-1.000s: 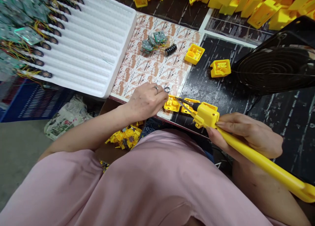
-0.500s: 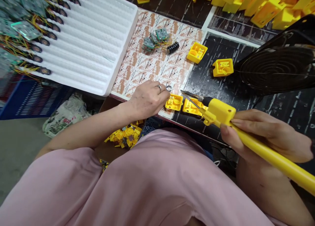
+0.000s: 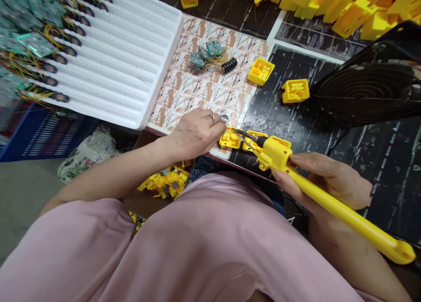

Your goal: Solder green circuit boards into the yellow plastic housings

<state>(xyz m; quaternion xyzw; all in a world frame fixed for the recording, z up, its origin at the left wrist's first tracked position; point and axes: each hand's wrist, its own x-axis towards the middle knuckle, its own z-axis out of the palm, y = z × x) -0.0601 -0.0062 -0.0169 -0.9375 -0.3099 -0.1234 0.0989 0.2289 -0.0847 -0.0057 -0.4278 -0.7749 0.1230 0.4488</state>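
My right hand [image 3: 329, 179] is wrapped round a yellow soldering iron [image 3: 279, 155] with a thin metal feed tube beside its tip. The tip reaches over a small open yellow plastic case [image 3: 231, 138] near the table's front edge. My left hand [image 3: 200, 133] has its fingers closed at that case's left edge; the fingertips are partly hidden. Just behind them lies a small round metal part [image 3: 224, 119]. More yellow cases stand in a row to the right, one [image 3: 251, 140] partly behind the iron.
A white ridged foam tray [image 3: 131, 65] carries circuit boards [image 3: 36, 43] with wired round parts. Small boards [image 3: 205, 56] and a stack of black discs [image 3: 229, 65] lie on the patterned sheet. A black fan [image 3: 362, 83] stands at right. Several yellow housings [image 3: 351, 17] line the back.
My right hand has brought the soldering iron left and slightly down, so its tip is now over the case by my left hand. My left hand has stayed nearly still.
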